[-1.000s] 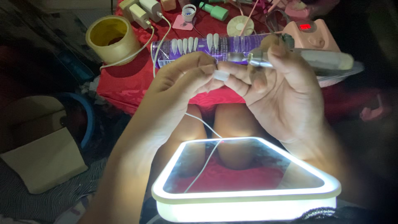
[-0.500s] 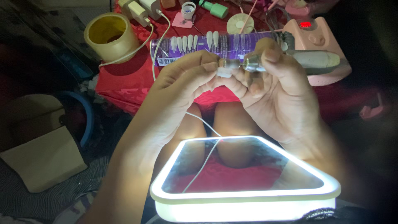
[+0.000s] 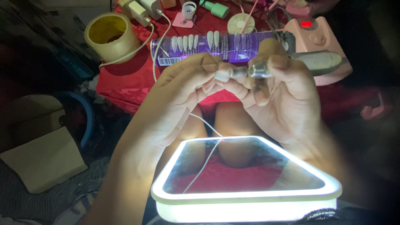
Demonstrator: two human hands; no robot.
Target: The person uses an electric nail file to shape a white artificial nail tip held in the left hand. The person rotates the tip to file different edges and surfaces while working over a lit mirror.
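Lower now, right hand [image 3: 287, 96] grips nail drill [image 3: 291, 64]; left fingers [image 3: 210, 71] pinch nail tip [image 3: 222, 76] (purple package [image 3: 225, 43] behind).

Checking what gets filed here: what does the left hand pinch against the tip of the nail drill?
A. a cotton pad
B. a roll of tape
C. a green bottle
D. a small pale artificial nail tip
D: the left hand pinches a small pale nail tip at the metal tip of the nail drill, which the right hand holds.

the drill handpiece [image 3: 291, 64] has sunk a little in the right hand [image 3: 279, 98], its tip now on the nail tip [image 3: 222, 75].
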